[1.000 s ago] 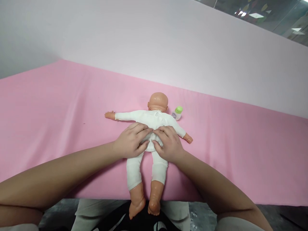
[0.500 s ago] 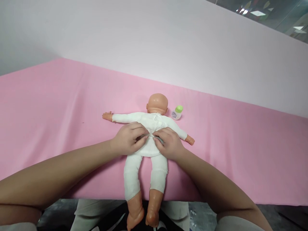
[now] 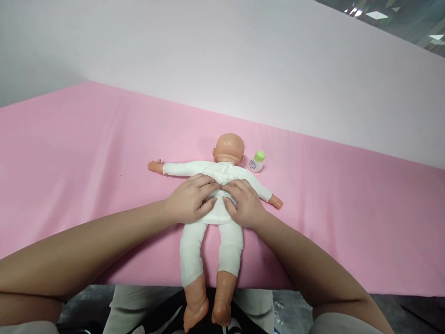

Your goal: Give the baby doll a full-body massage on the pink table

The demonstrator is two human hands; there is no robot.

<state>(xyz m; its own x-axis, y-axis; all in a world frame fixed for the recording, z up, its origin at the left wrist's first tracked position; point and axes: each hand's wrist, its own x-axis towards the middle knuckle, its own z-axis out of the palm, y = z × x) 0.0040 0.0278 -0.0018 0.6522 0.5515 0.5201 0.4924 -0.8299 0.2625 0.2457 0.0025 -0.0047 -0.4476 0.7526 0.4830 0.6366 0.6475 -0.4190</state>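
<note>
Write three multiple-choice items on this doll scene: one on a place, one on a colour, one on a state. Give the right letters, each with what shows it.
1. Where does the bottle stand?
A. by the doll's feet
B. beside the doll's head
C. in the left hand

2. What colour is the sheet under the doll?
A. pink
B. blue
C. green

3. How does the doll lie?
A. sitting upright
B. curled on its side
C. flat with arms spread, feet past the sheet's near edge

Answers:
1 B: the green-capped bottle stands on the sheet next to the bald head.
2 A: the sheet is pink all across the surface.
3 C: both sleeves stretch sideways and the bare feet hang over the near edge, while the left hand and right hand press on its white-clothed torso.
</note>
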